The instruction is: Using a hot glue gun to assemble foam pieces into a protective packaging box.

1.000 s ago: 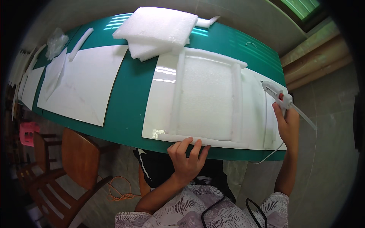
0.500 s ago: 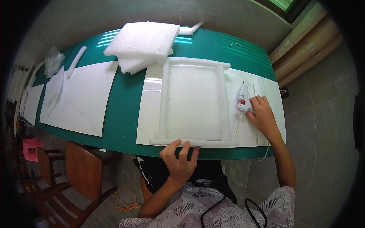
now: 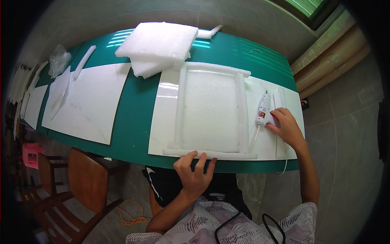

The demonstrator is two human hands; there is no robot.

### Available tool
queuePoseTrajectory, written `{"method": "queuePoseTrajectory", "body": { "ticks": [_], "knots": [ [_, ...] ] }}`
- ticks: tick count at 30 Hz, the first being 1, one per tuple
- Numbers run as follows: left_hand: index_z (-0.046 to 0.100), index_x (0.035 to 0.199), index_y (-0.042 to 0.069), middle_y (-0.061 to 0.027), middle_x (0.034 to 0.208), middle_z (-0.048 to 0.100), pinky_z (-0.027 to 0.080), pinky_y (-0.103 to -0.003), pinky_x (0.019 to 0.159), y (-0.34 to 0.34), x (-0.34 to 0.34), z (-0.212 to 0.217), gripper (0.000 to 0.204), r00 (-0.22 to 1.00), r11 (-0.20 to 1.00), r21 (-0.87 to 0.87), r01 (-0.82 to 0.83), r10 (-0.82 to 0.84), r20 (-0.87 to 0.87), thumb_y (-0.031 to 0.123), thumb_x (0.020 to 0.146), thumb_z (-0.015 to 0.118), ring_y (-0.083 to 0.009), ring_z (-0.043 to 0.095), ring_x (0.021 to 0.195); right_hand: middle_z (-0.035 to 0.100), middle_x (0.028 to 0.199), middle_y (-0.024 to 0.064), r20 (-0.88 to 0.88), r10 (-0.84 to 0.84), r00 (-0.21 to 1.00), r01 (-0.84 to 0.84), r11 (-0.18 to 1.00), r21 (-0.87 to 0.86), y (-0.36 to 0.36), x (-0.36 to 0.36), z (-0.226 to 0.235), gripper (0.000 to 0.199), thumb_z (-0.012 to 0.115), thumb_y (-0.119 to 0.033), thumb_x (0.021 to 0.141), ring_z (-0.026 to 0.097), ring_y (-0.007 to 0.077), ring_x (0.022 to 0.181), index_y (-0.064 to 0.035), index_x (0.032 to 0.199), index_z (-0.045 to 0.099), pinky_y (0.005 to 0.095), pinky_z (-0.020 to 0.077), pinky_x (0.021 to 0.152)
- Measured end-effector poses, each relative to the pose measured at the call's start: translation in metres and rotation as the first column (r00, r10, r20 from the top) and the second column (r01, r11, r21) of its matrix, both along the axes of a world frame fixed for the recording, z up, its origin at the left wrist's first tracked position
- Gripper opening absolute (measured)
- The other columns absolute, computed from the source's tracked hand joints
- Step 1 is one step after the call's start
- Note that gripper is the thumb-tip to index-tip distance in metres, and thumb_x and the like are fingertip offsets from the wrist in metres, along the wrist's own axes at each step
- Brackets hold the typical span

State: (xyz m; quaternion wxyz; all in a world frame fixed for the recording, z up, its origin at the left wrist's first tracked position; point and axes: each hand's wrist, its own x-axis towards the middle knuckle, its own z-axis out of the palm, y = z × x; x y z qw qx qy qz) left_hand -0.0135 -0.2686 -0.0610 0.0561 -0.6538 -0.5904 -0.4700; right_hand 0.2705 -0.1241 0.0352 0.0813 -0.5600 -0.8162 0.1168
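A shallow tray shape of white foam lies in front of me: a flat foam panel point(image 3: 213, 112) edged with foam strips. My left hand point(image 3: 194, 175) is at its near side, fingers spread, their tips resting against the front foam strip point(image 3: 231, 155). To the right of the foam, a white hot glue gun point(image 3: 264, 106) lies on its side with its nozzle pointing away from me. Its clear glue stick point(image 3: 255, 137) sticks out toward me. My right hand point(image 3: 289, 128) is closed around the gun's handle, which is partly hidden by the fingers.
Beneath the foam is a glossy white board point(image 3: 162, 118) on a green table point(image 3: 134, 105). Thick foam blocks point(image 3: 158, 40) are stacked behind. Another white board point(image 3: 89, 105), a loose foam strip point(image 3: 84, 62) and a plastic bag point(image 3: 59, 61) are at left. Wooden chairs point(image 3: 88, 179) stand front left.
The whole view has shifted slightly. My right hand has settled around the glue gun's handle, and the gun is tilted a little more. My left hand stays at the front strip.
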Motion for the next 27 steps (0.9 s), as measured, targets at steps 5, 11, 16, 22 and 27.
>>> {"method": "queuePoseTrajectory", "body": {
  "ticks": [5, 11, 16, 22, 27],
  "knots": [
    [0.057, 0.109, 0.007, -0.0149, 0.116, 0.047, 0.038, -0.040, 0.085, 0.000, -0.002, -0.002, 0.048, 1.000, 1.000, -0.005, 0.002, -0.002, -0.004, 0.015, 0.070, 0.084, -0.0295, 0.044, 0.105, 0.061, 0.109, 0.0158, -0.026, 0.000, 1.000, -0.002, 0.997, -0.081, 0.004, -0.006, 0.021, 0.038, 0.074, -0.019, 0.080, 0.056, 0.0309, 0.104, 0.0036, 0.109, 0.062, 0.0374, 0.0461, 0.090],
    [0.057, 0.109, 0.007, -0.0150, 0.116, 0.047, 0.038, -0.040, 0.085, 0.000, -0.002, -0.001, 0.047, 1.000, 1.000, 0.005, 0.003, -0.003, -0.001, 0.014, 0.070, 0.084, -0.0296, 0.044, 0.105, 0.063, 0.112, 0.0140, -0.047, 0.226, 0.973, -0.209, 0.951, 0.228, 0.060, -0.075, 0.055, 0.026, 0.063, -0.018, 0.090, 0.059, 0.0288, 0.104, -0.0017, 0.110, 0.063, 0.0362, 0.0485, 0.088],
    [0.058, 0.111, 0.011, -0.0113, 0.114, 0.052, 0.037, -0.039, 0.079, 0.002, 0.001, -0.004, 0.047, 0.999, 0.998, 0.044, -0.042, 0.043, -0.007, 0.022, 0.073, 0.083, -0.0259, 0.047, 0.099, 0.062, 0.118, 0.0142, -0.070, 0.312, 0.947, -0.305, 0.947, 0.099, 0.145, -0.131, 0.029, 0.034, 0.051, -0.031, 0.097, 0.057, 0.0284, 0.110, -0.0048, 0.117, 0.063, 0.0387, 0.0466, 0.093],
    [0.058, 0.109, 0.008, -0.0140, 0.114, 0.050, 0.039, -0.040, 0.084, 0.000, -0.001, -0.002, 0.048, 1.000, 1.000, 0.022, -0.005, 0.005, -0.010, 0.014, 0.069, 0.084, -0.0293, 0.046, 0.104, 0.063, 0.122, 0.0125, -0.143, 0.219, 0.965, -0.254, 0.920, -0.300, 0.175, -0.162, 0.017, 0.044, 0.042, -0.040, 0.099, 0.059, 0.0262, 0.110, -0.0100, 0.122, 0.064, 0.0383, 0.0446, 0.098],
    [0.058, 0.109, 0.008, -0.0135, 0.114, 0.050, 0.040, -0.040, 0.083, 0.001, -0.002, -0.001, 0.048, 1.000, 1.000, 0.026, -0.004, 0.005, -0.011, 0.014, 0.069, 0.084, -0.0291, 0.046, 0.103, 0.064, 0.121, 0.0117, -0.149, 0.235, 0.961, -0.270, 0.913, -0.306, 0.175, -0.167, 0.011, 0.044, 0.042, -0.040, 0.098, 0.059, 0.0261, 0.110, -0.0106, 0.123, 0.064, 0.0375, 0.0438, 0.098]
  ]
}}
